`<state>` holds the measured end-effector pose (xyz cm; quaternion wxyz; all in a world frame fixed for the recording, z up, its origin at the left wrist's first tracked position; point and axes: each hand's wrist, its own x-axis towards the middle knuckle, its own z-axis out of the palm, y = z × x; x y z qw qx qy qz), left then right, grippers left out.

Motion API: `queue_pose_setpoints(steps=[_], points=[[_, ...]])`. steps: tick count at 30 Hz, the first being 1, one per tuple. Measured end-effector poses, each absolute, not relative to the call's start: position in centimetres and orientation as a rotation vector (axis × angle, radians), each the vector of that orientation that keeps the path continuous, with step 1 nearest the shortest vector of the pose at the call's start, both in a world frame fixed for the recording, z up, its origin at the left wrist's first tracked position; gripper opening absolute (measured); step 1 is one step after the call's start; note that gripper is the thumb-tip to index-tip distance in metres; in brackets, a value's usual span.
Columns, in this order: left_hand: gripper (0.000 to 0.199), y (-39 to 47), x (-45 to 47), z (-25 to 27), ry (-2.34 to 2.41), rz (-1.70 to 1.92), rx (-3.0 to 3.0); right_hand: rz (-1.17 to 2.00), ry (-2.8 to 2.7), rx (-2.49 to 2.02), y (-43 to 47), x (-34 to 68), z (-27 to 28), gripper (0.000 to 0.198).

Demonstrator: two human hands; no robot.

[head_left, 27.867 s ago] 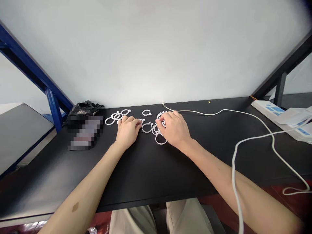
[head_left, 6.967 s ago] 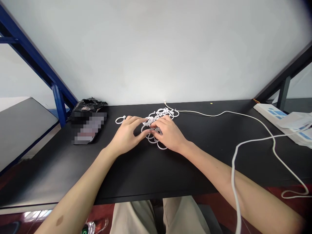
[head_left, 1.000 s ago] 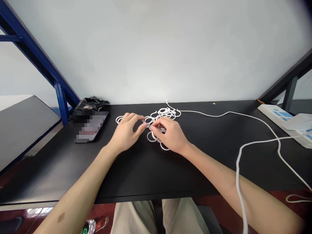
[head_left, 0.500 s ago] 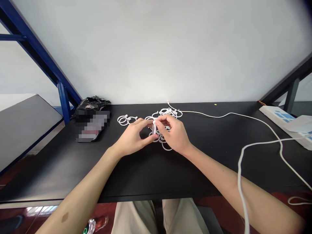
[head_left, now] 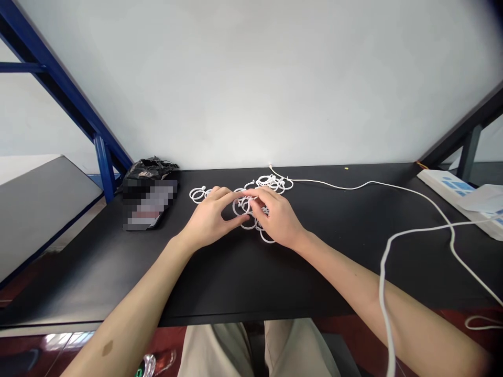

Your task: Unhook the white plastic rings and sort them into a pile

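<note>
A white plastic ring (head_left: 234,207) with a small knobbed end, like a shower curtain ring, is held between my two hands over the desk. My left hand (head_left: 208,220) curves around its left side, thumb below and fingertips above. At its right side, my right hand (head_left: 277,215) pinches with thumb and index finger. Beneath and behind the hands lies a loose pile of similar white rings (head_left: 271,182), partly hidden by my fingers. More rings (head_left: 196,195) rest left of the pile, partly covered by my left hand.
A phone-like dark item (head_left: 149,209), partly blurred out, and a crumpled black plastic bag (head_left: 149,168) lie on the left of the black desk (head_left: 251,283). A white cable (head_left: 353,187) runs across the right, passing over my right forearm. A white box (head_left: 444,183) stands at far right.
The held ring was seen nearly edge-on and now shows its round face. My right fingers have shifted slightly left, and the left fingertips have moved closer to them.
</note>
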<state>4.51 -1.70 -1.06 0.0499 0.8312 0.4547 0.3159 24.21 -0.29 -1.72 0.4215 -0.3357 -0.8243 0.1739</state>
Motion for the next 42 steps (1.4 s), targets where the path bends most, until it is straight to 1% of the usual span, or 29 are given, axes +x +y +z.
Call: queue_pose_setpoints(steps=[3,13,23,27,30,33,35,38,40,42], points=[[0.037,-1.8,4.5,-1.0,1.383,0.967,2.545,0.453,-2.082,-0.855,-0.2,24.2,-1.8,0.027],[0.039,-1.9,4.7,-0.9,1.392,0.987,2.505,0.525,-2.025,-0.894,-0.1,24.2,-1.5,0.019],[0.038,-1.8,4.7,-1.1,1.409,0.971,2.508,0.508,-2.024,-0.919,-0.1,24.2,-1.5,0.020],[0.038,-1.2,4.0,-1.6,1.625,0.992,2.516,0.455,-2.028,-0.972,0.2,24.4,-1.8,0.025],[0.039,-0.6,3.2,-2.0,1.989,0.976,2.444,0.355,-2.076,-1.001,0.2,24.7,-1.7,0.017],[0.045,-0.2,2.3,-2.3,2.346,0.797,2.316,0.292,-2.216,-1.012,-0.2,24.8,-1.4,0.010],[0.048,-0.1,1.8,-2.5,2.469,0.660,2.249,0.273,-2.333,-1.016,-0.5,24.8,-1.2,0.012],[0.051,0.0,1.7,-2.8,2.482,0.579,2.221,0.275,-2.476,-0.990,-0.9,24.8,-1.1,0.013],[0.050,-0.1,1.9,-2.7,2.400,0.657,2.250,0.284,-2.506,-0.961,-1.0,24.8,-1.0,0.011],[0.043,-0.3,2.4,-2.2,2.240,0.819,2.305,0.282,-2.471,-0.926,-1.0,24.9,-1.0,0.012]])
